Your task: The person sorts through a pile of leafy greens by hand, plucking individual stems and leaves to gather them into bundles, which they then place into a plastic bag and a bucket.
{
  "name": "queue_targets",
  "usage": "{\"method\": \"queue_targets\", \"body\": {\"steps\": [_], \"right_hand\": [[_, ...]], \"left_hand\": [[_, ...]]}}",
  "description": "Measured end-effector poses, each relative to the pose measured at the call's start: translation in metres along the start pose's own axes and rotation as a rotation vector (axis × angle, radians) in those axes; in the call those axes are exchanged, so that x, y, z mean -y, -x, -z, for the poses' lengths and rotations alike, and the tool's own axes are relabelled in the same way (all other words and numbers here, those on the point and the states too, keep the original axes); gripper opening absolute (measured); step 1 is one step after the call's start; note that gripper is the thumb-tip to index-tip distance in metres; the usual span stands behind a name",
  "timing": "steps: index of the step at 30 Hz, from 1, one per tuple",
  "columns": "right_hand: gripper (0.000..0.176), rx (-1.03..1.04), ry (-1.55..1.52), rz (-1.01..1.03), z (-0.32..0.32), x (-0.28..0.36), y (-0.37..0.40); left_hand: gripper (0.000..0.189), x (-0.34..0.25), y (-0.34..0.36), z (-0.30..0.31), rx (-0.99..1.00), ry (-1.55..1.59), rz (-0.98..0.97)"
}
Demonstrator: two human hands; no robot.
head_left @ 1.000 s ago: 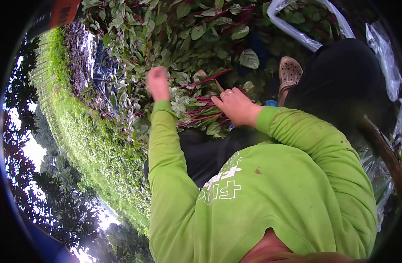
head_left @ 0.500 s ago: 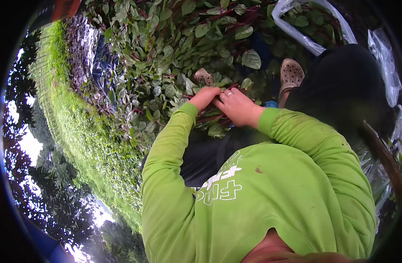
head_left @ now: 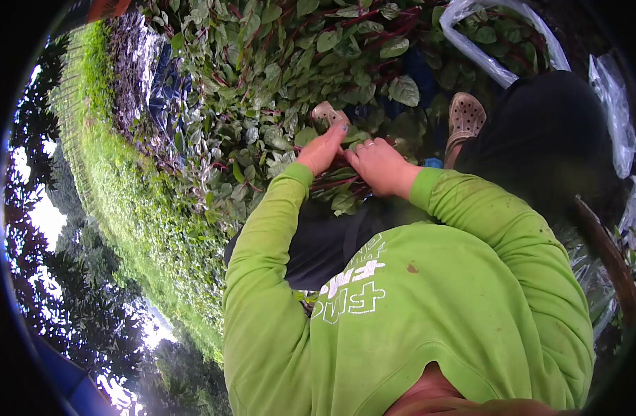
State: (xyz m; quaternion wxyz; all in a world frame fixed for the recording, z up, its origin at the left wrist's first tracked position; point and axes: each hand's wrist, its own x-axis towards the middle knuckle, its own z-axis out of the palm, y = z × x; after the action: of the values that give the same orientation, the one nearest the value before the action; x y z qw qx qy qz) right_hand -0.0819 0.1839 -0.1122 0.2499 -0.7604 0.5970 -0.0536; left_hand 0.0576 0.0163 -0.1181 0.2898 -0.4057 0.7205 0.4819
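Observation:
My left hand (head_left: 323, 150) and my right hand (head_left: 383, 167) are close together over my lap, among leafy red stems (head_left: 337, 184). Both are closed around the stems, whose ends and broad green leaves stick out beside and below my fingers. The left thumb points up and away from me, while its other fingers are mostly hidden. A ring shows on my right hand, with its fingertips curled toward the left hand. Just beyond lies a thick heap of leafy vines (head_left: 276, 76) with red stems and green leaves.
Brown clogs (head_left: 466, 114) with holes are on my feet, one partly among leaves. Clear plastic (head_left: 613, 114) lies at the right, near a brown stick (head_left: 604, 260). Dark blue sheeting (head_left: 167, 90) shows at the left, with green growth (head_left: 134, 201) and trees beyond.
My hands have moved slightly apart. The left thumb has lifted and now points upward, and the right fingers have turned a little more downward. The view has shifted slightly.

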Motion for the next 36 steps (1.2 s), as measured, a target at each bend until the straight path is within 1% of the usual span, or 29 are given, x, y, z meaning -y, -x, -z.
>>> {"method": "queue_targets", "body": {"steps": [1, 2, 4, 6, 8, 11, 12, 15, 16, 18, 19, 20, 23, 26, 27, 29, 31, 32, 33, 35, 36], "right_hand": [[0.071, -0.032, 0.032, 0.01, 0.0, 0.001, -0.001], [0.068, -0.063, 0.066, 0.017, -0.001, 0.001, -0.001], [0.062, -0.124, 0.062, 0.029, -0.002, 0.003, 0.0], [0.058, -0.153, 0.06, 0.03, -0.002, 0.002, 0.0], [0.055, -0.148, 0.053, 0.025, 0.0, 0.001, 0.002], [0.052, -0.174, 0.053, 0.037, 0.002, 0.002, 0.003], [0.051, -0.184, 0.054, 0.037, 0.0, 0.001, 0.001], [0.05, -0.191, 0.071, 0.032, -0.003, 0.001, 0.0], [0.05, -0.185, 0.082, 0.037, 0.0, 0.0, 0.001], [0.049, -0.185, 0.096, 0.045, 0.001, 0.001, 0.001], [0.049, -0.191, 0.099, 0.046, 0.0, 0.0, 0.001], [0.049, -0.198, 0.104, 0.046, -0.001, -0.001, 0.0], [0.048, -0.161, 0.063, 0.042, 0.001, -0.001, 0.0], [0.05, -0.149, 0.071, 0.035, 0.005, 0.0, 0.002], [0.05, -0.15, 0.082, 0.03, 0.005, -0.001, 0.003], [0.05, -0.154, 0.097, 0.025, 0.006, 0.0, 0.004], [0.051, -0.156, 0.052, 0.035, 0.004, 0.0, 0.002], [0.051, -0.159, 0.031, 0.039, 0.003, -0.002, 0.001], [0.051, -0.152, 0.03, 0.04, 0.003, -0.003, 0.001], [0.052, -0.133, 0.03, 0.04, 0.004, -0.002, 0.002], [0.052, -0.132, 0.025, 0.042, 0.004, -0.002, 0.001]], "left_hand": [[0.081, -0.004, 0.002, 0.014, 0.06, -0.086, 0.074], [0.07, 0.027, -0.013, 0.011, -0.074, -0.187, 0.015], [0.063, 0.116, -0.043, 0.022, -0.183, -0.655, -0.031], [0.058, 0.13, -0.045, 0.033, -0.298, -0.76, 0.065], [0.055, 0.105, -0.028, 0.047, -0.404, -0.496, 0.305], [0.05, 0.107, -0.036, 0.052, -0.488, -0.477, 0.184], [0.044, 0.099, -0.041, 0.053, -0.508, -0.495, 0.172], [0.037, 0.041, -0.035, 0.062, -0.591, -0.773, 0.108], [0.035, 0.026, -0.033, 0.065, -0.591, -0.811, 0.03], [0.04, 0.06, -0.071, 0.067, -0.534, -0.288, -0.087], [0.042, 0.06, -0.077, 0.069, -0.499, -0.028, -0.142], [0.053, 0.061, -0.08, 0.071, -0.256, 0.284, -0.158], [0.034, 0.031, -0.069, 0.057, -0.409, 0.296, -0.126], [0.038, 0.041, -0.077, 0.06, -0.442, 0.219, -0.154], [0.04, 0.034, -0.071, 0.067, -0.485, 0.234, -0.144], [0.044, 0.006, -0.042, 0.091, -0.575, 0.263, -0.115], [0.055, -0.002, -0.019, 0.122, -0.674, 0.201, -0.132], [0.059, -0.008, -0.01, 0.132, -0.724, 0.464, -0.138], [0.061, -0.014, 0.006, 0.144, -0.664, 0.592, -0.177], [0.053, -0.024, 0.027, 0.158, -0.609, 0.884, -0.307], [0.039, -0.019, 0.034, 0.165, -0.521, 0.986, -0.347]]}}
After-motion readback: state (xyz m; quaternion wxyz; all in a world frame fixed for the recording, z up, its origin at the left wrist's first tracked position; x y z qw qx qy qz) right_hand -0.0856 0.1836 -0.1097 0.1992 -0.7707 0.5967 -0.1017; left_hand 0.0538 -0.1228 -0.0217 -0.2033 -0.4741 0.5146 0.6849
